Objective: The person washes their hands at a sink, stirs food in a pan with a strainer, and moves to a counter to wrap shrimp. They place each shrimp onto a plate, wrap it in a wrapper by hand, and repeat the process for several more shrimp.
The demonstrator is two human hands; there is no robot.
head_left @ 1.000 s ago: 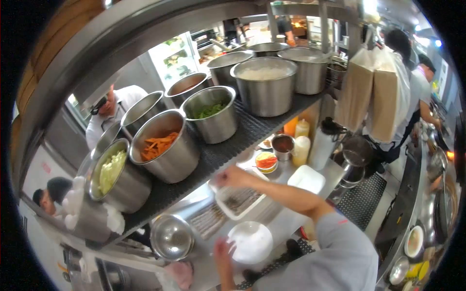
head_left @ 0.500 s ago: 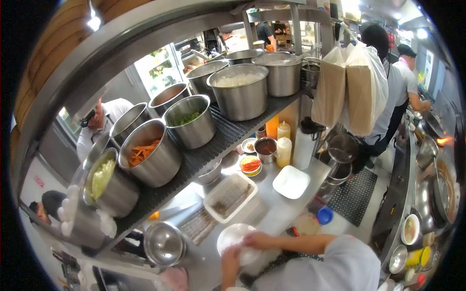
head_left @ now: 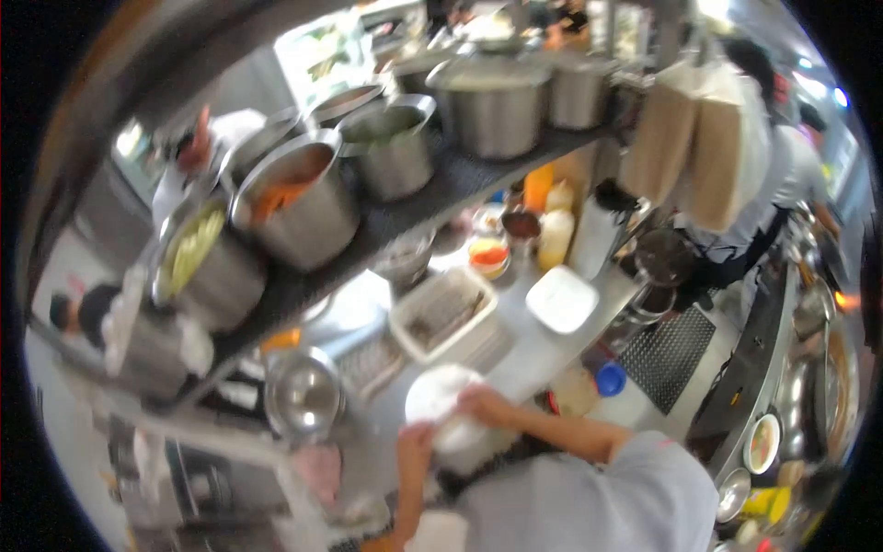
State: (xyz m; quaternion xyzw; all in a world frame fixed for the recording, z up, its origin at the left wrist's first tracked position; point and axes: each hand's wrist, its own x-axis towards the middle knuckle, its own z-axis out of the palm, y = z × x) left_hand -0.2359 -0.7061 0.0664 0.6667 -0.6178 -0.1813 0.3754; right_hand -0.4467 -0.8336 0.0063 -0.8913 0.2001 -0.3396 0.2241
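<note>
A round white dish (head_left: 440,391) lies on the steel counter (head_left: 538,354) at the lower middle of the blurred head view. My left hand (head_left: 416,443) is at its lower left rim, fingers closed. At the dish's right side, my right hand (head_left: 485,406) has its fingers bent together over the edge. Something pale shows between both hands, too smeared to name. Just beyond the dish stands a white rectangular basket (head_left: 444,315) with dark bits inside. A steel bowl (head_left: 305,394) is to the left, and a white square dish (head_left: 562,300) to the right.
Steel pots with orange strips (head_left: 279,198) and pale green pieces (head_left: 198,248) line the raised shelf (head_left: 386,221). Squeeze bottles (head_left: 556,239) stand under it. Bagged brown packages (head_left: 662,138) hang at right, near a co-worker (head_left: 782,175). Pans (head_left: 819,386) sit far right.
The view has shifted, so the shelf pots and the counter items appear higher. Both hands remain at the white dish, with the left hand now a little farther from the right.
</note>
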